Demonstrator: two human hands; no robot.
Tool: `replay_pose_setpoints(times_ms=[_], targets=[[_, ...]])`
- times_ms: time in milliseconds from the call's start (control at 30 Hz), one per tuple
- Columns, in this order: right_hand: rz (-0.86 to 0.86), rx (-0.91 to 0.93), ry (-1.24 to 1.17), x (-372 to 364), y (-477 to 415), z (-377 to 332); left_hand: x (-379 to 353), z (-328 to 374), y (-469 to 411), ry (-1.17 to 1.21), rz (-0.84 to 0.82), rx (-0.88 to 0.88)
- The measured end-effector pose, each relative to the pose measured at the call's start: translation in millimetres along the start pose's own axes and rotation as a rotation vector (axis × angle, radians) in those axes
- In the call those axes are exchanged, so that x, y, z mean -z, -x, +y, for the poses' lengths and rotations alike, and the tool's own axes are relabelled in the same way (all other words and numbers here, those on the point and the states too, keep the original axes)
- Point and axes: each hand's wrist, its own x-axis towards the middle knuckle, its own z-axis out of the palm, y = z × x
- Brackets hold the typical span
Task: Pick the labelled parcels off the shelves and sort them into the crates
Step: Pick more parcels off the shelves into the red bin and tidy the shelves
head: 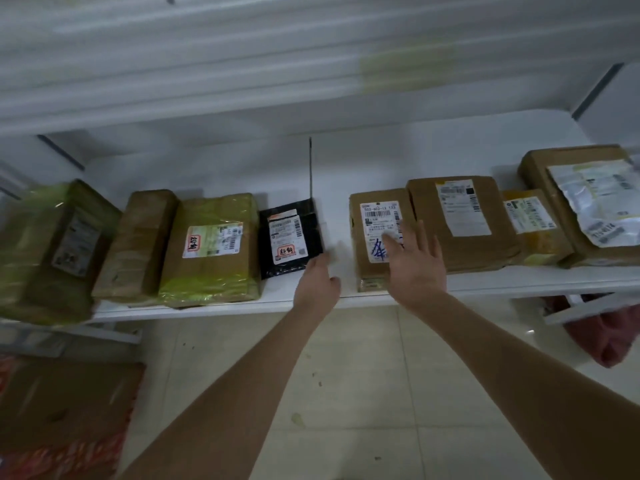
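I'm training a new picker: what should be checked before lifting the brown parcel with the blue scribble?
1. Right hand open above the scribbled parcel: ok.
2. Label facing up: ok.
3. Bare shelf between it and the black parcel: ok.
4. Room on its other side: not ok, a larger brown parcel crowds it.
5. Left hand touching anything: cannot tell, blurred.
6. Grip made: not ok, neither hand holds a parcel.

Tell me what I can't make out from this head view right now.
Head view:
Leftmost parcel: motion-blurred, label unreadable.
Brown parcel: right hand covers part of its label.
Left hand: fingertips blurred; contact with black parcel unclear.
Crates: none in frame.
Red item below: half hidden by shelf.
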Motion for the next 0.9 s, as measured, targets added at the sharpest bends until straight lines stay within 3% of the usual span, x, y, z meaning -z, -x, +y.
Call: replay_pose_setpoints(times_ms=[100, 167, 300, 500, 600, 733, 900], targets=[[0.171, 0.222, -0.159, 2, 4, -39, 11, -32, 1, -0.240, 0.019, -0.039], [0.145, 0.304, -0.213, -4, -1, -67, 18, -48, -6, -0.351, 0.014, -0.059], [-0.067, 0.192, -0.287, -26, -25, -98, 25, -64, -36, -0.495, -0.005, -0.094], [-0.131, 0.147, -0.390, -55, -44, -104, 9, -84, -59, -0.529, -0.070, -0.054], [-0.138, 0.075, -0.458, -62, -40, -106, -1, -94, -34, -0.595, -0.054, -0.136], [-0.191, -0.023, -0.492, -69, -29, -108, 3, -102, -3, -0.537, -0.014, -0.206], [-0.181, -0.079, -0.559, -80, -24, -111, 7, -105, -5, -0.202, 0.040, 0.040]])
